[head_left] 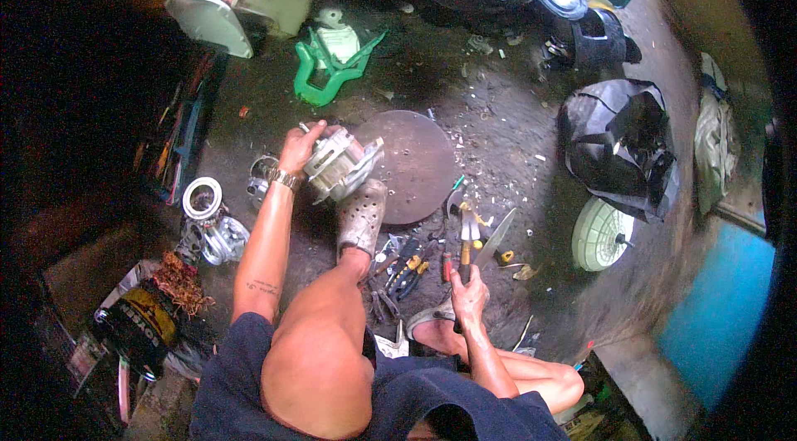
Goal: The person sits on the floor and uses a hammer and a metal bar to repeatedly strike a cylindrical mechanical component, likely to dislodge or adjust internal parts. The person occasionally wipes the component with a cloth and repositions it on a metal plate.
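My left hand [300, 149], with a metal watch at its wrist, grips a grey metal motor [334, 165] at its upper left side. The motor is tilted above my shoe [362, 215], at the left edge of a round brown disc [417, 165] on the floor. Down to the right, my right hand [470, 296] is closed around the handle of a hammer [466, 233], its head pointing away from me. A broad knife blade [496, 238] shows just right of the hammer; its handle is hard to make out.
Pliers [405, 262] and a red-handled screwdriver [447, 267] lie between my feet. Metal motor parts [217, 237] are at the left. Ahead sits a green plastic piece [322, 85]. A black bag [618, 142] and a pale green plastic wheel [599, 235] stand on the right.
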The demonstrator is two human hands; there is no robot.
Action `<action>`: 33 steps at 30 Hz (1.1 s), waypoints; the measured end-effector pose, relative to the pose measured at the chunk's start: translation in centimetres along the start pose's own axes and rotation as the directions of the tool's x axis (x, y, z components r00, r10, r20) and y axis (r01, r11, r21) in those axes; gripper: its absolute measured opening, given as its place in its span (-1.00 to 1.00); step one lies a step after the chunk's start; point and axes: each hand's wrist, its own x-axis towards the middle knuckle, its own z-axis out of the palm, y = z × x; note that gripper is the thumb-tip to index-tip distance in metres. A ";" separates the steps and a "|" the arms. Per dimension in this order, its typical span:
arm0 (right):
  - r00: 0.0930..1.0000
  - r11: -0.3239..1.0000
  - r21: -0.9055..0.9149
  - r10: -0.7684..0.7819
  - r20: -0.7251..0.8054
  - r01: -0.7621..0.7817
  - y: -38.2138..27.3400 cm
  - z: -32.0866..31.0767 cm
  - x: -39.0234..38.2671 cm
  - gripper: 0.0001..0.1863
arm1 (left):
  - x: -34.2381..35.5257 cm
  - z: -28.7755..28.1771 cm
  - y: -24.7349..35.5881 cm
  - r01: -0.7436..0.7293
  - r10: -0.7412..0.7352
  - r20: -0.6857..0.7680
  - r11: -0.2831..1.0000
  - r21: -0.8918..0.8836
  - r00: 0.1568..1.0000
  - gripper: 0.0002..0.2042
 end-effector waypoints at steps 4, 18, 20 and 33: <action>1.000 0.998 -0.064 0.000 0.021 0.001 2.8 2.0 -0.7 -0.55 | 1.1 1.2 -2.0 0.048 -0.138 -0.329 0.963 -0.266 0.934 -0.66; 0.952 0.940 -0.159 -0.305 0.012 0.303 4.7 8.6 0.5 -0.52 | -6.4 9.0 -2.6 -0.125 -0.233 -0.470 0.779 -0.614 0.852 -0.38; 0.963 0.948 -0.184 -0.238 0.125 0.258 4.3 8.3 1.1 -0.48 | -6.5 6.6 -4.1 -0.177 -0.001 -0.532 0.942 -0.284 0.847 -0.33; 0.992 0.986 0.116 -0.114 -0.050 0.119 4.0 6.0 2.9 -0.55 | -5.6 9.0 2.9 -0.312 0.470 0.165 0.255 0.915 0.867 0.17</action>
